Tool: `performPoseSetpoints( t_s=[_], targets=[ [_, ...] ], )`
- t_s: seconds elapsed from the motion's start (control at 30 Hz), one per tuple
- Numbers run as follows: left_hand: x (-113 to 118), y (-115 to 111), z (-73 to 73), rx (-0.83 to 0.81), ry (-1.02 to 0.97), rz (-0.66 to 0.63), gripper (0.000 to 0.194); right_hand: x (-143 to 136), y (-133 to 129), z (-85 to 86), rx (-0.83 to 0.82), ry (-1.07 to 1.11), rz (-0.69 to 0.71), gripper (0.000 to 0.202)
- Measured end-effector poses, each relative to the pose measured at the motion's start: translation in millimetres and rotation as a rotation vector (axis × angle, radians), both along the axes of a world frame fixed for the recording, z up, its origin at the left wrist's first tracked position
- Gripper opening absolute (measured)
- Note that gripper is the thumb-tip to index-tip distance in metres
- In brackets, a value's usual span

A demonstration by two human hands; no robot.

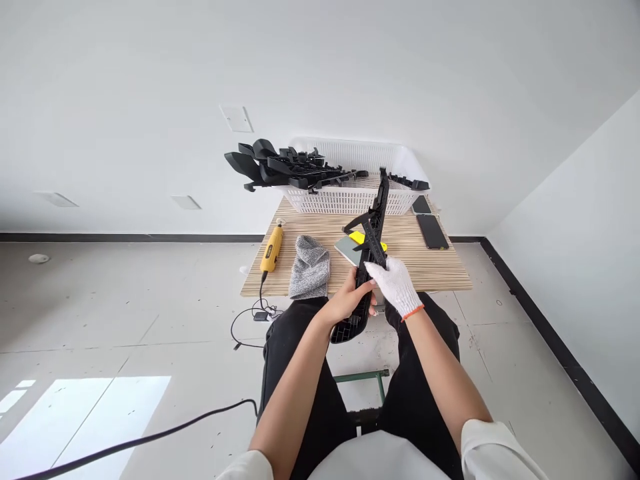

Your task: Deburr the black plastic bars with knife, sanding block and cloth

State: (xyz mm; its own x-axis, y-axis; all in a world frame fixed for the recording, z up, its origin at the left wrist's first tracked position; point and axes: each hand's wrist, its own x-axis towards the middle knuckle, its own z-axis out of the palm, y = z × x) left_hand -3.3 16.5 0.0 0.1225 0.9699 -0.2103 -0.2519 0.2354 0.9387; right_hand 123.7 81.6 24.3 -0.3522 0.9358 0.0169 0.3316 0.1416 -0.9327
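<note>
My bare left hand (349,298) grips a long black plastic part (354,322) with a ribbed, grid-like inner side. The part slants upward over the table's front edge, its wide end low between my knees. In a white glove with an orange cuff, my right hand (394,283) is closed on a black caliper (373,241). The caliper's jaws point left and lie across the upper stretch of the part. Whether the jaws touch it I cannot tell. Behind the part, a yellow-handled tool (357,237) and a grey-green notebook (346,251) are partly covered.
A white basket (330,202) full of black plastic parts (285,167) stands at the table's back, some sticking out left. On the wood-patterned table (320,223) lie a yellow rotary tool (271,250), a grey cloth (309,268) and a dark phone (433,231). Cables (250,312) hang at the left.
</note>
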Motion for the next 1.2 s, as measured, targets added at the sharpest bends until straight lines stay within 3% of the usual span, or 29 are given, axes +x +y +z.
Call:
performPoseSetpoints(
  t_s=[0.17,0.27,0.33,0.47,0.57,0.73,0.9,1.2],
  targets=[
    [-16,-8,-14.8,-0.067,-0.258,-0.077,0.062,-7,21,2.2,0.003,0.033,-0.066,0.034],
    [-21,-17,-23.5,-0.081,-0.225,-0.135,0.066,-13,34,-1.0,-0.055,0.085,-0.088,0.038],
    [-21,-19,-26.9,-0.052,-0.133,-0.087,0.064,-19,42,-3.5,-0.056,0.102,-0.101,0.042],
    [-13,-20,-34.5,0.037,-0.032,0.135,0.057,-24,53,-4.1,0.019,0.053,-0.096,0.045],
    [-9,-22,-42.5,0.066,-0.006,0.237,0.06,-14,53,2.0,0.129,-0.093,-0.096,0.047],
    [-11,-22,-50.9,0.057,0.09,0.325,0.066,22,45,18.8,0.341,-0.515,-0.175,0.046],
    [-17,-18,-51.9,0.105,0.263,0.368,0.064,45,40,25.2,0.577,-0.931,-0.149,0.064],
    [-20,-16,-50.6,0.111,0.261,0.373,0.058,42,36,13.4,0.802,-1.099,-0.023,0.065]
  ],
)
